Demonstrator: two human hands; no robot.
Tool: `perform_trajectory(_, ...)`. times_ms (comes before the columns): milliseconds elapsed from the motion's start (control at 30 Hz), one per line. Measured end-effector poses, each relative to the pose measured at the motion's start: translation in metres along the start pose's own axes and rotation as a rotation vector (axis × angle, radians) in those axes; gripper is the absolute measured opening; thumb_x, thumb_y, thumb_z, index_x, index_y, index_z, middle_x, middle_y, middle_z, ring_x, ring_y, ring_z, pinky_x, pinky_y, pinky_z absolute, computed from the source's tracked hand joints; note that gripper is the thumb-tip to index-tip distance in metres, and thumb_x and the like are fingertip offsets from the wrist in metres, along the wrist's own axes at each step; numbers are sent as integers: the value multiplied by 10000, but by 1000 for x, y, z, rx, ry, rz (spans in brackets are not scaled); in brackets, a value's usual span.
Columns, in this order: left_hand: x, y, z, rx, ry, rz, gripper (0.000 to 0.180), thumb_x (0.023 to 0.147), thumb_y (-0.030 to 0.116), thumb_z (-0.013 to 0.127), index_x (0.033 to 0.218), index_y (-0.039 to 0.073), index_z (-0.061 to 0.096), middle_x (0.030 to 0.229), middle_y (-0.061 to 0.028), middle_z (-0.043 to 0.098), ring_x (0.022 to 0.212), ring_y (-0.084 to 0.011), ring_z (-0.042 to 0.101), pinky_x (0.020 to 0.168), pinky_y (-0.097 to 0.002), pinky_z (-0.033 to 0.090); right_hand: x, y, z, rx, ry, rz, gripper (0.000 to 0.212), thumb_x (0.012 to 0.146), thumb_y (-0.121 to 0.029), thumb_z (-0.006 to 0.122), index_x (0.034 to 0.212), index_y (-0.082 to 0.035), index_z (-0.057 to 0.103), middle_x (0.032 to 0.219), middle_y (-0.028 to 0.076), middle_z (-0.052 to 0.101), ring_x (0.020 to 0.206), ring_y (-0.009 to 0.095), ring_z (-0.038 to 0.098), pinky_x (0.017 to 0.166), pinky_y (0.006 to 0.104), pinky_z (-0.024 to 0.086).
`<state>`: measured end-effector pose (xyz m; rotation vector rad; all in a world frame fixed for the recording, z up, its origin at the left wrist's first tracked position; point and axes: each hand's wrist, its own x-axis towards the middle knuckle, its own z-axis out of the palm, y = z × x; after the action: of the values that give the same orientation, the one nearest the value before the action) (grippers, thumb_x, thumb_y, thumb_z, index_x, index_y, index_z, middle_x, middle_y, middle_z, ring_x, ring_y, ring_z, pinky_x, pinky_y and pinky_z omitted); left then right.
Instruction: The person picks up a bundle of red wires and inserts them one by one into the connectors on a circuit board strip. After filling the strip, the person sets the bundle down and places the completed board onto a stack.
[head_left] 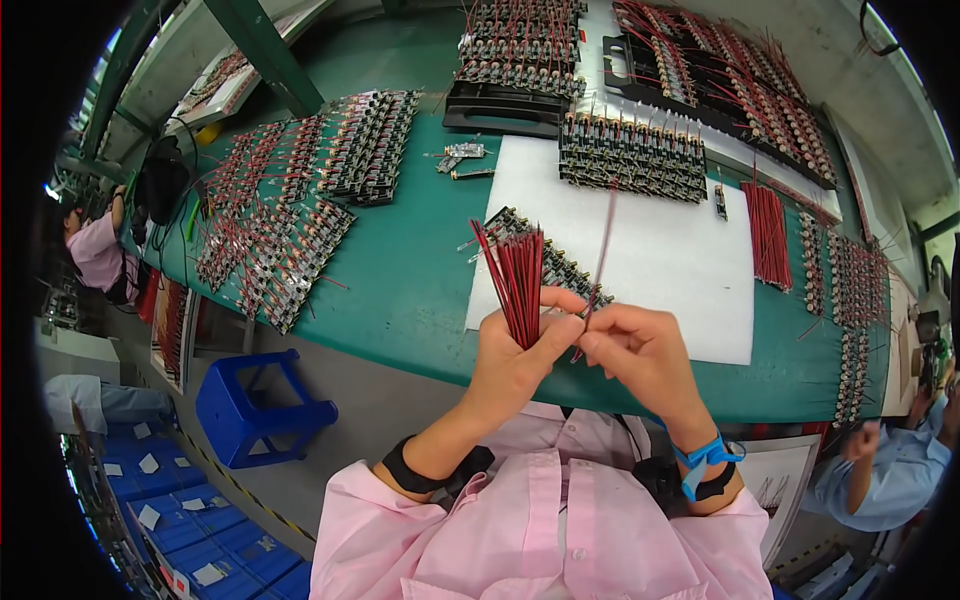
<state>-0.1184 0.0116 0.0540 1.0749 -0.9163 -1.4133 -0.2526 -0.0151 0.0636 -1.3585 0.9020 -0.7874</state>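
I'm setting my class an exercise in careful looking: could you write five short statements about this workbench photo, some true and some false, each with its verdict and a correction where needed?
1. The left hand holds a bundle of red wires. True.
2. The right hand lies flat on the table. False: its fingers are bent, meeting the left hand's fingertips at a single wire.
3. The blue wrist strap is on the left arm. False: it is on the right arm.
4. Another wire bundle lies by the right edge of the white sheet. True.
5. The plastic stool is yellow. False: it is blue.
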Motion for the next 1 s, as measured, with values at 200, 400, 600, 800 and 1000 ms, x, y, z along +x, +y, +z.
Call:
perform_trajectory(200,2,-5,-2,90,106,278,102,780,90,501,725,5,496,479,23,396,382,-31,334,342,-179,246,-2,-7,6,-8,-47,47,107,756,-72,512,742,30,540,602,40,535,427,39,437,375,162,341)
perform_trajectory(400,5,-11,-9,31,209,423,130,814,112,453,717,25,453,497,6,392,371,-42,337,339,-178,254,1,0,0,234,-25,164,92,749,-26,486,722,57,514,629,102,549,373,83,446,379,194,384)
perform_trajectory(600,-9,10,-28,-399,37,36,153,844,157,393,734,53,411,530,-6,392,379,-63,349,354,-186,289,-1,1,-7,289,39,190,67,734,3,485,711,64,504,635,126,549,352,104,446,376,212,396)
perform_trajectory(800,-17,-9,-25,-396,-117,-22,78,814,90,452,771,25,452,583,-5,448,455,-45,386,414,-179,330,-6,5,-4,97,150,111,49,722,13,502,701,57,507,669,90,539,508,100,500,467,204,406)
perform_trajectory(1000,-11,-28,-6,106,-83,55,88,755,2,529,834,-28,504,684,-22,521,581,-35,447,505,-160,350,-8,18,-3,37,137,-153,37,717,14,525,698,44,514,712,67,521,645,101,497,571,214,389)
